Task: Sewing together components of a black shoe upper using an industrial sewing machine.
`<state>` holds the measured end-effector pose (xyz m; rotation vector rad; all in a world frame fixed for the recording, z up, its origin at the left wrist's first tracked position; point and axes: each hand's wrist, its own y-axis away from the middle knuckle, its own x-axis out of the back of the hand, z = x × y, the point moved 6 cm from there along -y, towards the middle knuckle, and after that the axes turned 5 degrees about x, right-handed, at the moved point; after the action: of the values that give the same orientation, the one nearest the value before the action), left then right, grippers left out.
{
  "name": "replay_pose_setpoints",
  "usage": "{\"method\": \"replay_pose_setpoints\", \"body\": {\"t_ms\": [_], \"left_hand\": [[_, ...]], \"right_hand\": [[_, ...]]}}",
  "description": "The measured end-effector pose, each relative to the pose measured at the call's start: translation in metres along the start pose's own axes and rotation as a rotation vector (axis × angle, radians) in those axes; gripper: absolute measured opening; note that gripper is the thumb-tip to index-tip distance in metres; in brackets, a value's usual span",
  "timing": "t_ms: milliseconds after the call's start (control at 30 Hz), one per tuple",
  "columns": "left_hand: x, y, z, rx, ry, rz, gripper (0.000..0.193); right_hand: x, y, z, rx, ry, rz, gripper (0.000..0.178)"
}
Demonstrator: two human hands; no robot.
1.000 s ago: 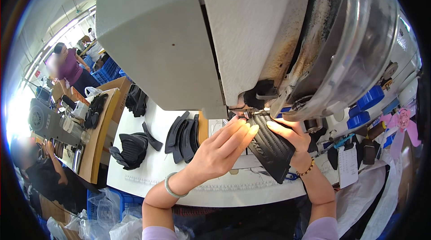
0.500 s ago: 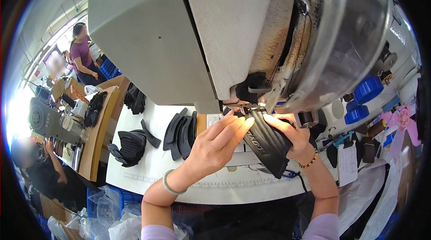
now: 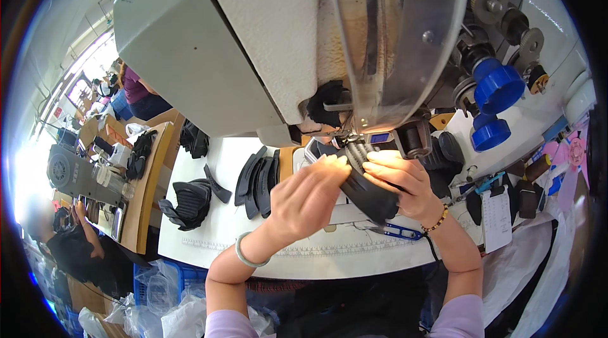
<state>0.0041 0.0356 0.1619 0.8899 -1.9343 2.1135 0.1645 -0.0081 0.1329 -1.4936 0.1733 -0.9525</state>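
At the sewing machine's needle area [image 3: 347,138], a black padded piece [image 3: 375,200] with a ribbed band is held between both my hands. My left hand [image 3: 307,199] pinches its left side, fingertips close together near the machine foot. The right hand [image 3: 404,185] grips the opposite side, with its thumb and fingers on the edge. The far end of the piece reaches in under the machine head [image 3: 253,47]; the needle itself is hard to make out. The near end is smeared by motion.
Left on the white table [image 3: 297,259] lie curved black strips [image 3: 256,183] and a stack of ribbed black pieces [image 3: 189,204]. Blue snips [image 3: 403,231] lie near my right wrist. More black pieces [image 3: 443,156] sit behind it. Blue knobs [image 3: 497,85] jut from the machine. Two people work further left.
The black piece has tilted and turned in my hands, so its lettered face no longer shows. My view has shifted, uncovering more of the machine's right side. The standing person has turned.
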Motion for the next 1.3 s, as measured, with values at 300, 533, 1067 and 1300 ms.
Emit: {"method": "replay_pose_setpoints", "body": {"t_ms": [300, 533, 1067, 1300], "left_hand": [[-0.001, -0.001, 0.013, -0.208, -0.128, -0.090, 0.030], [-0.001, 0.002, 0.008, -0.195, -0.075, -0.065, 0.028], [-0.008, 0.002, -0.001, -0.078, -0.040, -0.039, 0.034], [-0.001, 0.002, -0.001, -0.052, 0.063, -0.085, 0.039]], "right_hand": [[0.000, -0.003, 0.005, -0.023, -0.041, 0.066, 0.026], [-0.001, 0.001, 0.001, -0.028, 0.038, 0.044, 0.028], [-0.006, 0.001, 0.007, -0.084, 0.044, 0.064, 0.038], [0.000, -0.002, 0.008, 0.011, 0.017, 0.016, 0.032]]}}
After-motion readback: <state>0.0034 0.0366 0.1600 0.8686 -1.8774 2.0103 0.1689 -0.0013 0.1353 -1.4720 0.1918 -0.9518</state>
